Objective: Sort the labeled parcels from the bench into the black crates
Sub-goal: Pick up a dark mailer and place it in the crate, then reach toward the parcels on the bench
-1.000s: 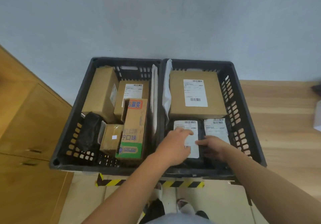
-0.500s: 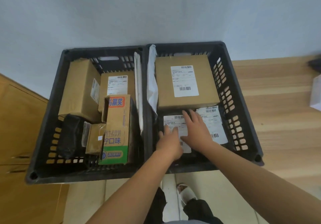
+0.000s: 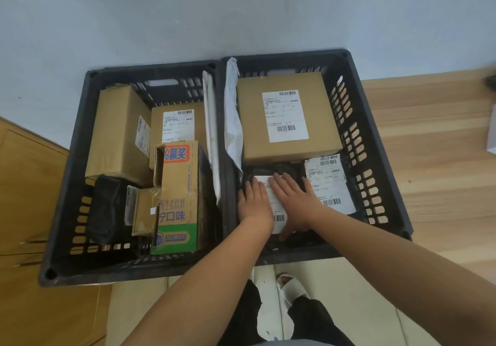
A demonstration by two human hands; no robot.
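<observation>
- Hands lie flat: left hand (image 3: pixel 253 203) and right hand (image 3: pixel 295 200) have straight fingers that grip nothing and press on the bag parcel (image 3: pixel 277 215).
- The parcel sits right under the fingers, inside the right crate (image 3: pixel 375 136). Its label's long axis runs along them.
- Both hands are equally near, so lifting off is probably next.
- Beyond the fingertips is a box (image 3: pixel 287 114), and right of them a second bag (image 3: pixel 330 182).
- Label print is too small to read. The carton (image 3: pixel 177 195) in the left crate (image 3: pixel 67 184) reads "赢奖".

Two black slotted plastic crates (image 3: pixel 375 131) hold plain brown cardboard boxes (image 3: pixel 288 117) with white barcoded labels; left of them stands a green-and-orange printed carton (image 3: pixel 178 198).
</observation>
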